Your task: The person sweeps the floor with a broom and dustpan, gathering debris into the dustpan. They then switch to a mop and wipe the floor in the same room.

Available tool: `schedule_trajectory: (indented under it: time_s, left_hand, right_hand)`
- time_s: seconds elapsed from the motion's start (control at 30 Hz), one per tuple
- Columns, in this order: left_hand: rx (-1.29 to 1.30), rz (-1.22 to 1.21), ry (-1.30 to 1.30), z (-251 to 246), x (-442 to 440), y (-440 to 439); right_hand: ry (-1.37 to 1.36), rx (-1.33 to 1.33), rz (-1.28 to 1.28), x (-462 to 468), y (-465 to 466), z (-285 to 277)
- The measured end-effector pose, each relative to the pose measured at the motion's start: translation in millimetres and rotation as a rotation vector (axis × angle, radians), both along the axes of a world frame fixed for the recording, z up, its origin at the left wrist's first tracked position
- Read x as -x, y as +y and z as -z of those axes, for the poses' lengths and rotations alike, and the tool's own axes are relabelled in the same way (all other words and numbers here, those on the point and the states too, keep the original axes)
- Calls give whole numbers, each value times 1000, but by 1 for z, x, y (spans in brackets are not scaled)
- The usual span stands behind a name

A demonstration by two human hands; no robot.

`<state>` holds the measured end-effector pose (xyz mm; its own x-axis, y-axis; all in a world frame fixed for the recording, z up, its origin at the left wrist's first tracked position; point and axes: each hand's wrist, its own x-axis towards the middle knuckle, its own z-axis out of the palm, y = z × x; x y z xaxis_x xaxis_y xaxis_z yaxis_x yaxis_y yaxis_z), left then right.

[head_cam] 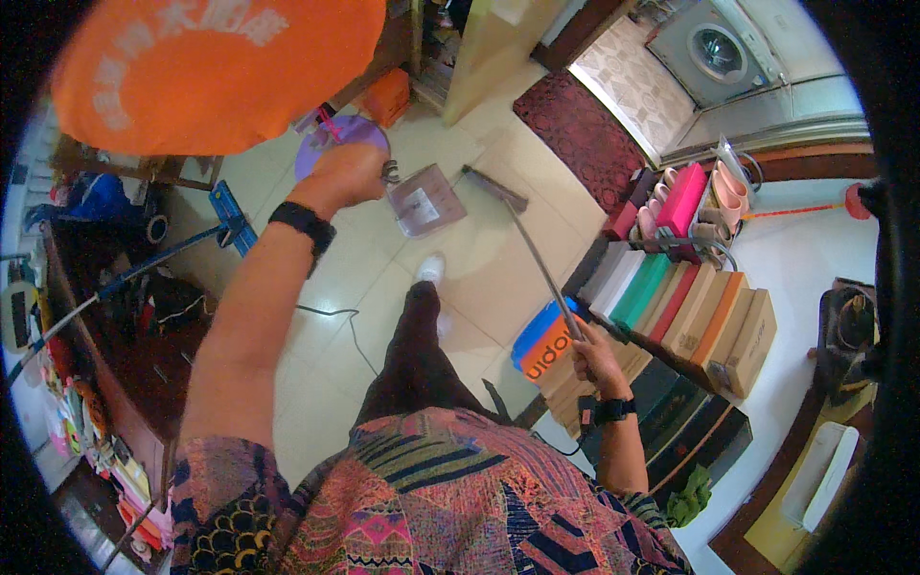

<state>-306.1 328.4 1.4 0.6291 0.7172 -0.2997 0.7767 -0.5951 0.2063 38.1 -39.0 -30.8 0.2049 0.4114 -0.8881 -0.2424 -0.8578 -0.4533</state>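
Note:
My right hand (598,358) grips the grey stick of a broom (537,255). The dark broom head (496,188) rests on the tiled floor, ahead and slightly right of my feet. My left arm reaches forward, its hand (352,172) closed in a fist around a handle that the fingers mostly hide. A dark ribbed piece shows beside the fist, next to a translucent brownish dustpan (428,201). The dustpan lies to the left of the broom head, apart from it. Each wrist wears a black band.
An orange cloth cover (215,72) bearing writing looms upper left, above a purple round base (305,154). A blue flat mop (233,219) leans at left. Shoe boxes (690,309) line the right side, near a dark red mat (575,136). A cable (352,323) crosses the floor.

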Motion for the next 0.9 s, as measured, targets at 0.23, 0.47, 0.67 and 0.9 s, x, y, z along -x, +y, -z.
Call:
schedule_trajectory:
  time_s: [0.23,0.47,0.67,0.9]
  left_hand:
    - [72,127,15,-11,20,-14]
    - [83,64,74,-9,16,-18]
    - [104,21,53,-7,38,-19]
    - [31,30,52,9,34,-18]
  right_hand:
    - [70,-31,394,7,-25,-9]
    - [-7,-82,17,22,-5,49]
    - [224,15,-78,81,-45,24]
    - [496,19,290,60,-79,-48]
